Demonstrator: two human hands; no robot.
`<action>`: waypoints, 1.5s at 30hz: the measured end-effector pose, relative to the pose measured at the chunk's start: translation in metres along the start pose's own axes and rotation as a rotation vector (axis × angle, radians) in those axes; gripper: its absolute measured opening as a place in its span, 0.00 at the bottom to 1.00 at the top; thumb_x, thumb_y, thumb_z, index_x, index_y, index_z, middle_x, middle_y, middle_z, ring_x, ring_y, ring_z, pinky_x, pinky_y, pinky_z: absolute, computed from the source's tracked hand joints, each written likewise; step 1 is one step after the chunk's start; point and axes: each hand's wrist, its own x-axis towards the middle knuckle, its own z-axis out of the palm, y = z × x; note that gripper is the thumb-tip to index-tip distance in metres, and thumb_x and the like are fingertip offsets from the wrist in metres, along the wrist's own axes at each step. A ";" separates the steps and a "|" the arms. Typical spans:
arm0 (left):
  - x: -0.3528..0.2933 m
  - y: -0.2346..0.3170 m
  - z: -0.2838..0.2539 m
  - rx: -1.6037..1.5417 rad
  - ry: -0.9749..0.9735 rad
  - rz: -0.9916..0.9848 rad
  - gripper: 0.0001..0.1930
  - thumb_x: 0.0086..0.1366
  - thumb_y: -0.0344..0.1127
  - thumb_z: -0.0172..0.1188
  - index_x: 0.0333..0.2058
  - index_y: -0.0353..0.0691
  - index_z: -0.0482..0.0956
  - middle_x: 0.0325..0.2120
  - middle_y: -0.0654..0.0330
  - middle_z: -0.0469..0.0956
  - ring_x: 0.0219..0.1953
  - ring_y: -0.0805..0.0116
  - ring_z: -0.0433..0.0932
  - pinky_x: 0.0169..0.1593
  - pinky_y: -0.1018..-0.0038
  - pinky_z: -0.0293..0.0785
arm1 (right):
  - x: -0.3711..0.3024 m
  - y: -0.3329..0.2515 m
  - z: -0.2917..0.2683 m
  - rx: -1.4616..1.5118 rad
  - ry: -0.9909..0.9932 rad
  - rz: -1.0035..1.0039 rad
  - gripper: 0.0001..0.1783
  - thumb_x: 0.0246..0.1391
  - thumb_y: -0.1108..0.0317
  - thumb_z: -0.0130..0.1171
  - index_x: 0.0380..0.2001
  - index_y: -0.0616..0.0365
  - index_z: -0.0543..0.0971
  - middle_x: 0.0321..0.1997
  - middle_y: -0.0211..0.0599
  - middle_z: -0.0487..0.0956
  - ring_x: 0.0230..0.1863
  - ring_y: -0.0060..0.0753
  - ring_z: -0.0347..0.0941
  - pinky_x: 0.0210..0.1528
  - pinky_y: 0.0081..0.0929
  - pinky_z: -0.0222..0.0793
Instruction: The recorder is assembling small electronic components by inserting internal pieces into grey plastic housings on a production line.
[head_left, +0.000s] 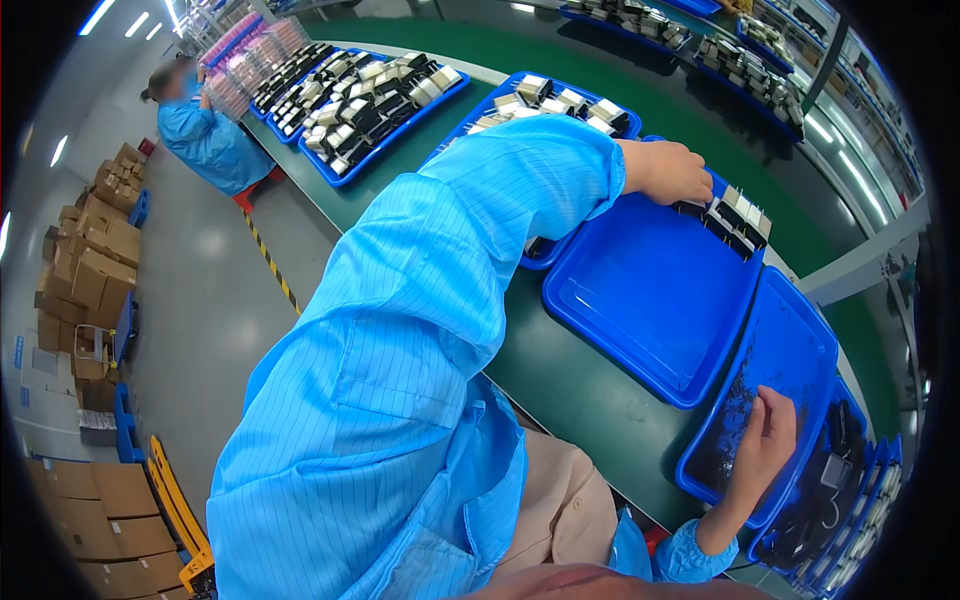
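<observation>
My left arm reaches across to the far end of a blue tray (650, 290). There my left hand (672, 173) has its fingers bent closed on a black-and-white block, mostly hidden under the fingertips. Beside it, a short row of similar blocks (738, 222) stands along the tray's far edge; the rest of this tray's floor is bare. My right hand (768, 445) hovers over a second blue tray (795, 335) with small dark pieces scattered in it. Its fingers are loosely bent and apart, and I see nothing held in them.
More blue trays full of black-and-white blocks (370, 105) line the green bench (545, 355) to the left. Another blue tray (845, 420) holds dark parts at the right. A person (200, 125) in blue works at the far left. Cardboard boxes (105, 270) stack along the floor.
</observation>
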 end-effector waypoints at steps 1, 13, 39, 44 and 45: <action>-0.002 0.001 -0.001 0.041 -0.018 0.010 0.20 0.60 0.30 0.61 0.52 0.43 0.77 0.52 0.60 0.76 0.52 0.56 0.74 0.51 0.61 0.74 | 0.001 -0.001 0.001 -0.069 0.016 -0.048 0.06 0.61 0.80 0.56 0.40 0.65 0.79 0.35 0.37 0.78 0.34 0.27 0.74 0.37 0.23 0.71; -0.083 0.126 -0.084 -0.886 0.425 -0.356 0.30 0.49 0.38 0.75 0.48 0.36 0.71 0.40 0.50 0.76 0.42 0.51 0.79 0.44 0.63 0.76 | 0.002 -0.005 0.002 0.031 0.093 0.130 0.04 0.62 0.79 0.57 0.39 0.65 0.79 0.36 0.36 0.78 0.34 0.23 0.73 0.37 0.20 0.71; -0.093 0.207 -0.027 -1.650 0.530 -0.418 0.18 0.61 0.22 0.67 0.50 0.32 0.76 0.44 0.59 0.74 0.45 0.72 0.77 0.49 0.76 0.74 | 0.015 -0.064 0.051 0.294 0.012 -0.462 0.13 0.44 0.82 0.67 0.34 0.59 0.79 0.43 0.43 0.85 0.40 0.44 0.80 0.41 0.35 0.76; -0.094 0.209 -0.030 -1.465 0.566 -0.456 0.16 0.57 0.24 0.70 0.45 0.34 0.80 0.41 0.58 0.77 0.42 0.70 0.78 0.44 0.75 0.75 | 0.015 -0.064 0.051 0.250 0.010 -0.483 0.13 0.42 0.82 0.67 0.34 0.59 0.79 0.43 0.42 0.85 0.39 0.44 0.80 0.40 0.36 0.76; -0.094 0.209 -0.030 -1.464 0.563 -0.457 0.16 0.57 0.24 0.70 0.45 0.34 0.80 0.41 0.58 0.77 0.42 0.70 0.78 0.44 0.75 0.75 | 0.015 -0.063 0.052 0.252 0.011 -0.481 0.13 0.42 0.82 0.67 0.34 0.59 0.79 0.43 0.42 0.85 0.39 0.44 0.80 0.40 0.36 0.76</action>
